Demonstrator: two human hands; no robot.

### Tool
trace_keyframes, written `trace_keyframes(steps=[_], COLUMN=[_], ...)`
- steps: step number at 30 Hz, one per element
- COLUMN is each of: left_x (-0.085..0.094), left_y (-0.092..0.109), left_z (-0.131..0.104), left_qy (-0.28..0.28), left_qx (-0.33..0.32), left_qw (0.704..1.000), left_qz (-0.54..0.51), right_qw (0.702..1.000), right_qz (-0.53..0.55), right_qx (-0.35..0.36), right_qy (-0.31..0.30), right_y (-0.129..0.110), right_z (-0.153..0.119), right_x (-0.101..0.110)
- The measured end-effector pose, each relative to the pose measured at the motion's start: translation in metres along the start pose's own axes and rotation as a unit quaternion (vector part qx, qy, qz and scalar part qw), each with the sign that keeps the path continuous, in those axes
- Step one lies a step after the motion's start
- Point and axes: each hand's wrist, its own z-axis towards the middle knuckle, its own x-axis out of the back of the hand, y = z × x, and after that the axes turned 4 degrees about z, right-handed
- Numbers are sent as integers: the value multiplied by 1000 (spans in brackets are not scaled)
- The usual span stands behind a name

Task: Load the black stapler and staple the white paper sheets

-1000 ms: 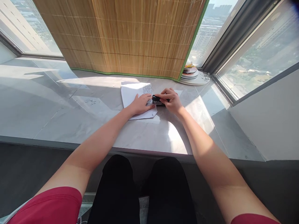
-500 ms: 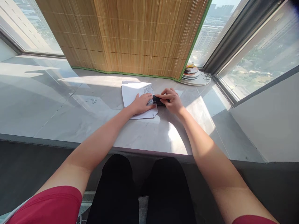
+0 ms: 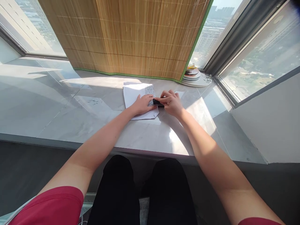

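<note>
A small sheaf of white paper (image 3: 134, 93) with a printed block lies on the grey sill. My left hand (image 3: 142, 104) rests flat across it, fingers stretched out, the tips close to the stapler. At the sheaf's right edge sits a black stapler (image 3: 158, 102), its front end over the paper. My right hand (image 3: 172, 102) grips it from above and the right, covering its rear part. Whether the stapler's jaws are pressed fully together cannot be made out.
Loose staples (image 3: 93, 102) are scattered on the sill (image 3: 77, 125) to the left. A bamboo blind (image 3: 126, 40) hangs behind the paper. Stacked plates (image 3: 193, 76) stand at the back right by the window frame. The sill's front edge runs just above my knees.
My right hand has shifted slightly over the stapler and now covers more of it. The left hand and the paper stay in place; the view has moved a little.
</note>
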Motion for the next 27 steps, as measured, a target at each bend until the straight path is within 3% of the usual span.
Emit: trace_keyframes(steps=[6,14,18,21,24,27], left_x=[1,3,3,3,2,-3], left_y=[-1,1,0,-2,-4,-8], left_z=[-1,-3,-3,-3,0,6], left_qy=[1,-9,-12,-7,3,30], left_qx=[-1,3,1,-7,-9,4], left_qw=[1000,1000,1000,1000,997,977], left_qz=[-15,-5,-7,-15,-80,-212], right_qw=[1000,992,995,989,970,962], right_qz=[-18,-26,-14,-29,-16,56], right_qx=[16,-42,-50,-121,-173,-163], right_qy=[9,113,90,84,168,214], right_y=[0,26,34,39,37,21], right_z=[-2,-3,-7,-7,-3,2], right_x=[-5,3,7,7,4,-4])
